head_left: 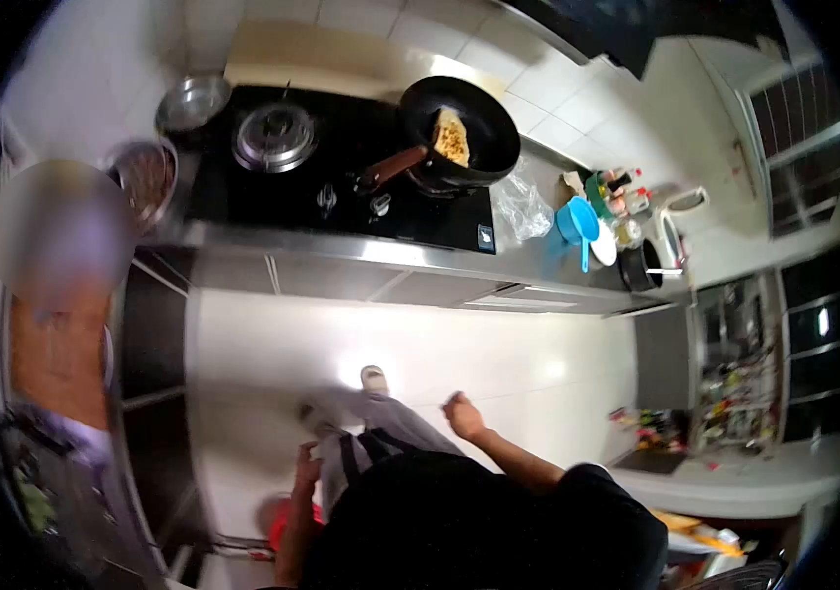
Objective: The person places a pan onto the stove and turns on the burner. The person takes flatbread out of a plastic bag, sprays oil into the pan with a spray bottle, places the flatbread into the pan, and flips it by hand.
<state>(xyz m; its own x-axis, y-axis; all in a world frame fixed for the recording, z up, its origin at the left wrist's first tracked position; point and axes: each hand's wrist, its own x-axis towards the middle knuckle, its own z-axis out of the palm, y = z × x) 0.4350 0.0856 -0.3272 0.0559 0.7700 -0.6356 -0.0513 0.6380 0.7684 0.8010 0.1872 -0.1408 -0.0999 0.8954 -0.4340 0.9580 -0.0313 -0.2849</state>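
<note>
My left hand [309,468] hangs low beside my left leg, above a red bucket-like thing [280,523]. Its fingers are loosely bent and apart, and I see nothing in them. Out to the right over the pale floor is my right hand [463,417], fingers curled in with nothing visible in it. Neither hand touches the stove. On the right burner sits a black wok [494,123] with a brown wooden handle [392,168]. A golden-brown flat piece of food [451,136] lies inside it.
The black cooktop [223,197] has a bare left burner [275,137]. Metal bowls [194,102] stand to its left. Right of the wok are a clear plastic bag [523,206], a blue ladle-like scoop [577,222], bottles [626,182] and a dark pot [640,265]. A cutting board [61,344] lies left.
</note>
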